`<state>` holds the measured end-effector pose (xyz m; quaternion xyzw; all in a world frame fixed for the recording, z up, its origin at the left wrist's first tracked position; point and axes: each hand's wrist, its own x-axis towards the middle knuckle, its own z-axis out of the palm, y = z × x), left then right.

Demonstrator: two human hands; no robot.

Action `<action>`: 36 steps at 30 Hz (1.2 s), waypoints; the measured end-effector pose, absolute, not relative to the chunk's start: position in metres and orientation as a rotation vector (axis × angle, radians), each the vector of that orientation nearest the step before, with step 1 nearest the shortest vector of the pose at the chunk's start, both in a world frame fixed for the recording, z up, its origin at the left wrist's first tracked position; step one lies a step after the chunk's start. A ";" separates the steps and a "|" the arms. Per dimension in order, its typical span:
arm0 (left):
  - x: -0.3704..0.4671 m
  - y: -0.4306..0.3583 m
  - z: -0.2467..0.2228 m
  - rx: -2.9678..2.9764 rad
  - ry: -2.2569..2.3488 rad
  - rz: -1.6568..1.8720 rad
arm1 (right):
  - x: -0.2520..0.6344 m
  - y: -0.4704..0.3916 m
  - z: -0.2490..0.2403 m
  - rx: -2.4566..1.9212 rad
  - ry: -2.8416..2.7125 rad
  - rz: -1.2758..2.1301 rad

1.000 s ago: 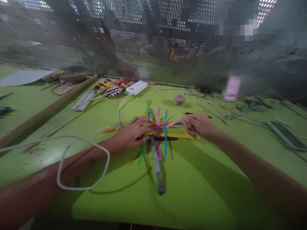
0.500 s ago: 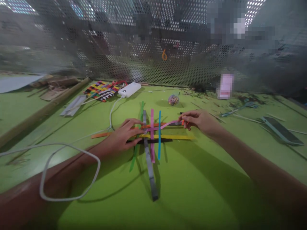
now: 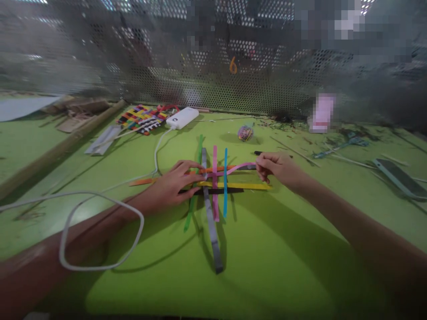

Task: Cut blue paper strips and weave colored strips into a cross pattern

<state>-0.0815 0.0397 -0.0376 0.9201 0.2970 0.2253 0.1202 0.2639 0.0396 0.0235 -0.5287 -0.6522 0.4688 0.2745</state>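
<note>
My left hand (image 3: 182,181) lies with its fingers apart on a lattice of coloured strips, pressing near the upright grey strip (image 3: 212,226). Between closed fingertips, my right hand (image 3: 275,168) holds the right end of a pink strip (image 3: 239,167), which bows up off the others. Running up and down are a green strip (image 3: 190,214), a second pink strip (image 3: 216,210) and a blue strip (image 3: 225,201). Crossing them are yellow (image 3: 255,186), black (image 3: 233,190) and orange (image 3: 142,182) strips, partly hidden under my left hand.
A white power bank (image 3: 183,118) with a looped cable (image 3: 100,268) sits beyond my left hand, next to a colourful woven piece (image 3: 142,118). Behind stands a small ball (image 3: 245,133). A black pen (image 3: 258,153) is behind my right hand; a phone (image 3: 398,178) lies far right.
The view has tilted slightly, shifting everything a little. My right hand has drawn slightly toward me, its fingers curled tighter, and the held pink strip arches more. My left hand stays on the strips.
</note>
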 end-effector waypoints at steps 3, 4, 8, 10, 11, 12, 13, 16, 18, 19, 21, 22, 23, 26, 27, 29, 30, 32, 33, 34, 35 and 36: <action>-0.080 0.038 -0.034 2.667 0.861 0.640 | 0.263 0.039 0.028 -1.489 -1.829 1.099; -0.080 0.038 -0.033 2.662 0.860 0.636 | 0.264 0.039 0.029 -1.495 -1.834 1.069; -0.079 0.038 -0.032 2.650 0.856 0.639 | 0.268 0.042 0.031 -1.402 -1.743 1.152; -0.079 0.038 -0.032 2.654 0.853 0.642 | 0.269 0.043 0.030 -1.334 -1.680 1.227; -0.079 0.038 -0.033 2.659 0.854 0.638 | 0.269 0.043 0.030 -1.320 -1.665 1.248; -0.079 0.039 -0.033 2.664 0.856 0.631 | 0.269 0.043 0.030 -1.318 -1.661 1.257; -0.079 0.039 -0.033 2.669 0.861 0.621 | 0.268 0.042 0.030 -1.325 -1.667 1.259; -0.080 0.039 -0.033 2.675 0.876 0.593 | 0.267 0.040 0.032 -1.364 -1.701 1.247; -0.080 0.039 -0.033 2.674 0.882 0.589 | 0.267 0.039 0.032 -1.378 -1.703 1.229; -0.080 0.039 -0.034 2.676 0.885 0.590 | 0.268 0.039 0.031 -1.381 -1.696 1.219; -0.081 0.039 -0.035 2.689 0.887 0.593 | 0.270 0.040 0.029 -1.374 -1.673 1.203; -0.081 0.039 -0.036 2.698 0.882 0.597 | 0.271 0.041 0.027 -1.366 -1.661 1.201; -0.082 0.040 -0.037 2.705 0.875 0.602 | 0.272 0.042 0.025 -1.359 -1.654 1.203; -0.082 0.040 -0.038 2.716 0.856 0.606 | 0.272 0.044 0.021 -1.328 -1.634 1.220; -0.083 0.040 -0.038 2.716 0.853 0.601 | 0.271 0.043 0.021 -1.318 -1.623 1.224; -0.083 0.040 -0.038 2.717 0.856 0.587 | 0.269 0.042 0.022 -1.297 -1.595 1.230; -0.083 0.040 -0.038 2.717 0.858 0.584 | 0.268 0.041 0.022 -1.284 -1.584 1.233; -0.083 0.040 -0.037 2.718 0.859 0.583 | 0.268 0.040 0.023 -1.274 -1.596 1.256; -0.083 0.040 -0.037 2.720 0.856 0.585 | 0.268 0.040 0.022 -1.280 -1.614 1.271; -0.083 0.040 -0.036 2.722 0.854 0.585 | 0.268 0.041 0.022 -1.296 -1.635 1.285; -0.082 0.039 -0.036 2.722 0.855 0.582 | 0.269 0.041 0.020 -1.317 -1.654 1.298; -0.082 0.039 -0.035 2.721 0.858 0.581 | 0.270 0.042 0.019 -1.338 -1.672 1.312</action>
